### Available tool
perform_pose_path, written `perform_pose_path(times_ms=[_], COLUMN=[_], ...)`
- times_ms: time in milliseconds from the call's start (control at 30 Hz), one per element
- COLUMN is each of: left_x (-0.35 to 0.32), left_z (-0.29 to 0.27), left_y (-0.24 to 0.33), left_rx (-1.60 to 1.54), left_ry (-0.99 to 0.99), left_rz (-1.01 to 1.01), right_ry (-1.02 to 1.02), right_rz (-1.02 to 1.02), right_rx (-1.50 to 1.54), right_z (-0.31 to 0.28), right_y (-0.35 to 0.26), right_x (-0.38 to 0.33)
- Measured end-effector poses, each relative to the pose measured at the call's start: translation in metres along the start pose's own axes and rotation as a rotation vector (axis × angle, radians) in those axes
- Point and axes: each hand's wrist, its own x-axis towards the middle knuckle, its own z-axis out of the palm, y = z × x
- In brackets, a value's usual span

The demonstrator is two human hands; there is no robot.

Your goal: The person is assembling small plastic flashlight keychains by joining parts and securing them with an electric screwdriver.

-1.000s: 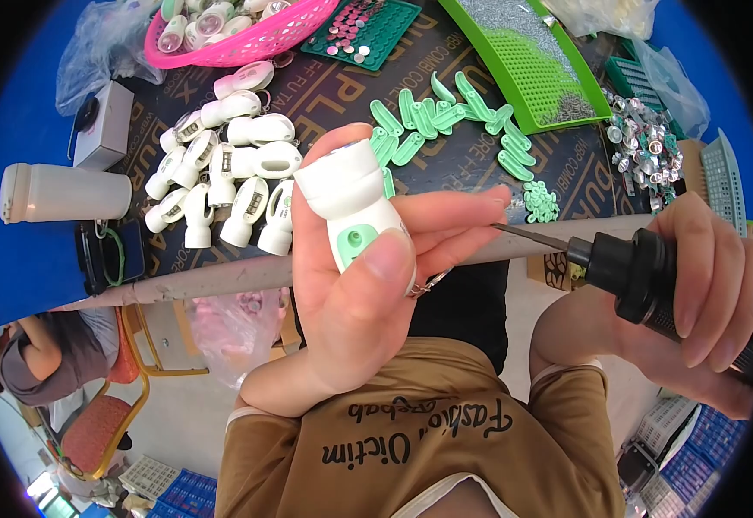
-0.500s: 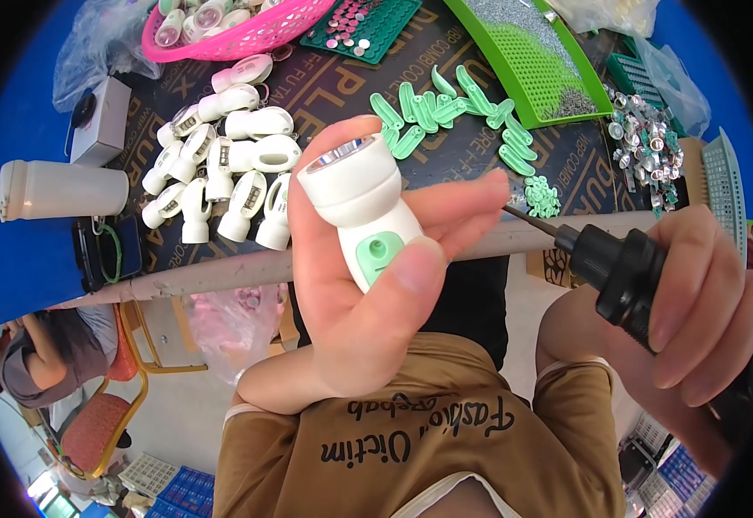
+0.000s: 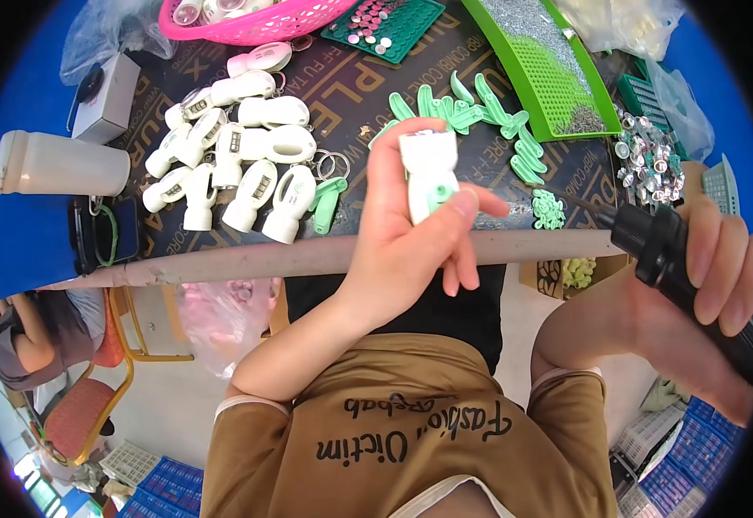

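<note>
White plastic casing with a green button on its face, held upright in the left hand above the near edge of the counter; thumb and fingers are clenched around its lower body. Compared with half a second earlier, the casing has been lifted farther out over the counter and turned so its narrower side shows, and the right hand has drawn away toward the right edge, so the tool tip no longer meets the casing. The right hand is closed around a black powered screwdriver, a smooth cylindrical barrel with a thin metal bit pointing left. Near the left part of the counter lies a cluster of matching white casings, glossy and rounded, bulb-shaped at one end. Flat pale-green plastic clips are scattered toward the far middle; small green buttons sit in a heap close to the near edge. A pink mesh basket at the far edge holds more white parts. A dark-green tray beside it carries round metal discs, and a bright-green perforated tray holds fine grey screws. Shiny metal reflectors pile up near the right edge. A white cylindrical bottle lies on its side at the left edge.
</note>
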Motion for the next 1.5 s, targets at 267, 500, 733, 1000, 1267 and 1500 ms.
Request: perform_pose_path(times_ms=[267, 500, 733, 1000, 1267, 1500], left_x=[0.004, 0.005, 0.005, 0.005, 0.006, 0.006], left_z=[-0.007, -0.006, -0.005, -0.005, -0.005, -0.005], left_y=[-0.009, -0.009, -0.013, -0.013, -0.015, -0.013], left_rx=[0.069, 0.11, 0.118, 0.098, 0.068, 0.064], left_ry=[-0.084, -0.056, -0.031, -0.019, -0.014, 0.005], left_rz=[-0.096, -0.101, -0.071, -0.075, -0.069, -0.083], right_ry=[-0.133, -0.247, -0.349, -0.455, -0.561, -0.628], right_rz=[0.137, 0.235, 0.321, 0.415, 0.504, 0.592], right_rx=[-0.002, 0.007, 0.018, 0.027, 0.035, 0.064], right_z=[-0.006, 0.022, 0.033, 0.019, 0.025, 0.015], right_y=[-0.006, 0.012, 0.021, 0.02, 0.019, 0.011], right_x=[0.003, 0.012, 0.017, 0.024, 0.026, 0.031])
